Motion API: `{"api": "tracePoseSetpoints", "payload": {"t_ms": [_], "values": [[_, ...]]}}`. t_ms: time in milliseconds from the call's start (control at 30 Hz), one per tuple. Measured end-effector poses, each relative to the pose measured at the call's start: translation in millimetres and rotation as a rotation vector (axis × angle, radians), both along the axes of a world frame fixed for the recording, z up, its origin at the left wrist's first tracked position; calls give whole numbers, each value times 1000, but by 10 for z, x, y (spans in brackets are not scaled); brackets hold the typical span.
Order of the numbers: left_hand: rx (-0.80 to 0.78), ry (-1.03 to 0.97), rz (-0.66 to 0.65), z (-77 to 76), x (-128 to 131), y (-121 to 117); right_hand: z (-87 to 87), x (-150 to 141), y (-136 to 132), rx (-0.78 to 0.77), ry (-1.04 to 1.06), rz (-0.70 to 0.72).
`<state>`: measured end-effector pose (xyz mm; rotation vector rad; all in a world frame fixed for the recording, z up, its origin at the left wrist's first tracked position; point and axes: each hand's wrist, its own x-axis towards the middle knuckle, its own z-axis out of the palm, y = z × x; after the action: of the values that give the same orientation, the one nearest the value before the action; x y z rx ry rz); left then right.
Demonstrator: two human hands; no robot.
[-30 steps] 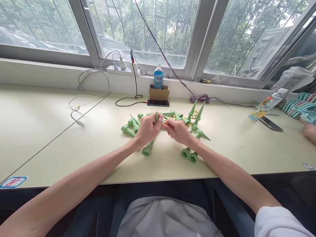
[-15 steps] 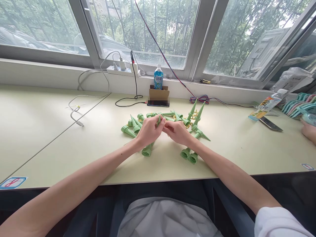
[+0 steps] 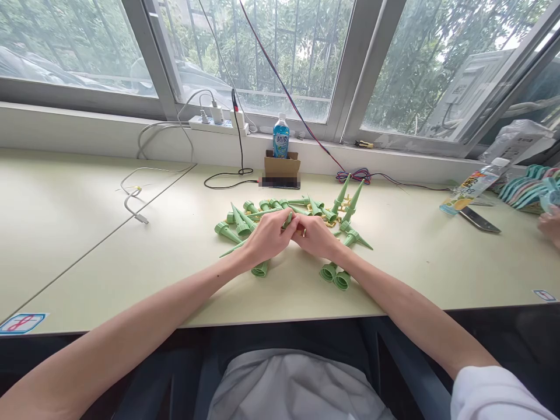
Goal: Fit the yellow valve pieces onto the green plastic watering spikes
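My left hand (image 3: 272,232) is closed around a green plastic watering spike (image 3: 287,220), only a bit of which shows between thumb and fingers. Its fingertips meet those of my right hand (image 3: 315,234), which is pinched; what lies in that pinch is hidden. Around both hands lie several more green watering spikes, such as one at the left (image 3: 226,232) and a pair with open threaded ends (image 3: 342,280) near my right wrist. Two spikes stand point up behind my right hand. Small yellow plastic parts (image 3: 331,221) lie among them.
A blue-filled bottle (image 3: 280,137) stands in a cardboard box (image 3: 282,165) by the window, with a phone in front. Cables and a power strip (image 3: 219,125) are behind. At right lie an orange-labelled bottle (image 3: 472,186), a knife (image 3: 480,220) and hangers; another person's hand (image 3: 550,226) is there.
My hands have shifted slightly to the right and closer together, and the held spike has tilted and is more covered. The other person's hand at far right has moved a little.
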<state>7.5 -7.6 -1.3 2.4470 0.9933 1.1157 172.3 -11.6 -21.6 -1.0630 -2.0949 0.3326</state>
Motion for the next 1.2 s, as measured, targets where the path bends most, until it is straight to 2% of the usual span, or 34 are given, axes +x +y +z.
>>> {"api": "tracePoseSetpoints", "payload": {"t_ms": [1200], "values": [[53,-6,52,-31,32,-11,31,-7,-41,-34,6,-1]]}}
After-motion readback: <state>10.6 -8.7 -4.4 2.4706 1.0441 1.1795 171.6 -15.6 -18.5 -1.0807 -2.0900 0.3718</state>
